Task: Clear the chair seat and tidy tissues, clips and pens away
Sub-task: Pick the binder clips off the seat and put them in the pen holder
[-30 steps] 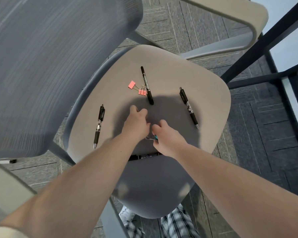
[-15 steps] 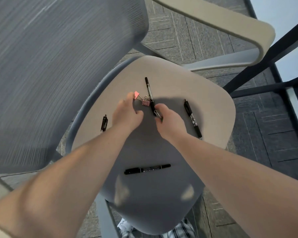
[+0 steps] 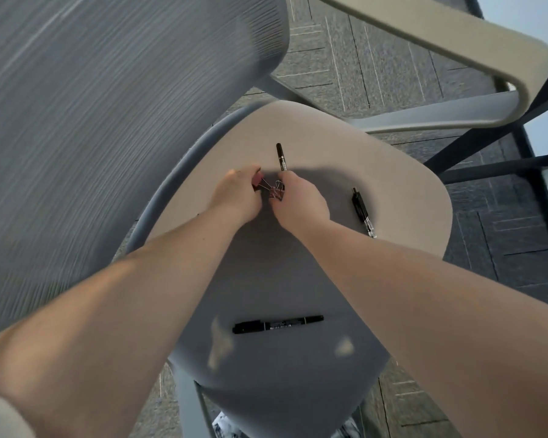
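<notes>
The beige chair seat (image 3: 345, 159) fills the middle of the view. My left hand (image 3: 238, 194) pinches a pink binder clip (image 3: 257, 180) at the seat's middle. Right beside it, my right hand (image 3: 301, 200) closes on a second cluster of pink clips (image 3: 277, 192). A black marker (image 3: 280, 157) lies just beyond my right fingers, its near end hidden by them. One black click pen (image 3: 363, 213) lies to the right. Another black marker (image 3: 277, 324) rests crosswise near the front of the seat. The pen on the left is hidden under my left arm.
The grey mesh backrest (image 3: 108, 137) stands close on the left. A beige armrest (image 3: 456, 52) curves over the far right side. Dark table legs (image 3: 487, 128) and grey carpet (image 3: 519, 248) lie to the right.
Both hands have moved forward from the seat's front to the pink clips and closed on them. The camera has come nearer.
</notes>
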Available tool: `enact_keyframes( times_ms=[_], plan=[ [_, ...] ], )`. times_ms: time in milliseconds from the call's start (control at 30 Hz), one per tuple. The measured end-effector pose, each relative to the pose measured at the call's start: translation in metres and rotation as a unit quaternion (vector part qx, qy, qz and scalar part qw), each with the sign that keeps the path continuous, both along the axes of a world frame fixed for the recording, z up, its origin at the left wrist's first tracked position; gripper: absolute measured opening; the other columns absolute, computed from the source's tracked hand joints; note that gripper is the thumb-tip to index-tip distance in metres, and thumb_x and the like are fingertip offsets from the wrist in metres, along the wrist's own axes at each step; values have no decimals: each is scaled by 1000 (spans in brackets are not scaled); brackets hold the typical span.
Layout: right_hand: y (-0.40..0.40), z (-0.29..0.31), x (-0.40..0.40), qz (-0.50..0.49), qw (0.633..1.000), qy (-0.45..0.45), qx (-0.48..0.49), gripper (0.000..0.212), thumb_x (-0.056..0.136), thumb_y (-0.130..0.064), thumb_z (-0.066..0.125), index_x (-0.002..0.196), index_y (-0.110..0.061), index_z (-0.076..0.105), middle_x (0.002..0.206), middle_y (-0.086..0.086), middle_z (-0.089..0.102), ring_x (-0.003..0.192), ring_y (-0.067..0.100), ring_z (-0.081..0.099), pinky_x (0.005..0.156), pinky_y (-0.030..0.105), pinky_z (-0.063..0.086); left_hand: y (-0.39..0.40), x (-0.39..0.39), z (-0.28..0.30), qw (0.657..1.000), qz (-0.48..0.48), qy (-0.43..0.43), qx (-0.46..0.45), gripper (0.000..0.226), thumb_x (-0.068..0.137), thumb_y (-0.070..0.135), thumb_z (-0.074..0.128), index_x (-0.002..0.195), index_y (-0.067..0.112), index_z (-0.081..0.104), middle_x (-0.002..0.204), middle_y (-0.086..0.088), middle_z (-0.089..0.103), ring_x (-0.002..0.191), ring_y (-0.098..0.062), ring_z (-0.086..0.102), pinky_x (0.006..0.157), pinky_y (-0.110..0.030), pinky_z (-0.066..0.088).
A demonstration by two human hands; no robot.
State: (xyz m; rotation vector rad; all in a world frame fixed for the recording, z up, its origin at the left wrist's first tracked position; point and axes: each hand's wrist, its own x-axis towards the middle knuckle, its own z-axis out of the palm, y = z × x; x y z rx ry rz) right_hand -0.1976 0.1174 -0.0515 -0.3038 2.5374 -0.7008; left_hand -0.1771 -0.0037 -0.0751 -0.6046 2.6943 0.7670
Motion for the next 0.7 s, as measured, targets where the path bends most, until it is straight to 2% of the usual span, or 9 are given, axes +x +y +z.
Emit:
enact_keyframes(
  times_ms=[133,300,433,533,700],
  plan=[
    [-4,-4,-2,-10,1000,-5,11,15,90,-21,48,101,-12,55,105,9,65,97,34,59,67,33,39,-1,2,-1,1000,2,19,-7,19,91,21,46,103,12,58,106,-20,59,95,-37,56,69,-30,32],
    [-2,-3,5,-29,999,-17,9,16,93,-21,47,102,-13,58,109,9,64,100,33,59,71,33,41,0,7,3,1000,-1,6,-31,14,90,20,53,95,7,53,105,-20,58,95,-37,54,69,-35,35],
    [8,3,13,-36,999,-6,-8,17,94,-23,47,100,-12,59,107,8,65,100,32,58,70,31,38,7,17,8,999,17,-26,-36,18,92,21,52,100,5,49,107,-18,58,91,-35,53,74,-43,44],
    [18,15,19,-44,999,-4,-23,18,93,-22,49,100,-11,61,105,8,66,100,31,58,74,34,44,9,25,22,999,21,-27,-17,18,93,20,52,100,4,51,106,-18,58,83,-29,46,71,-39,40],
    [38,50,27,-70,997,-2,-40,17,91,-22,52,95,-9,63,102,11,67,98,32,59,75,37,47,10,34,63,999,-45,-24,-4,13,89,19,57,87,7,52,101,-20,54,95,-35,53,73,-35,37]
  ],
)
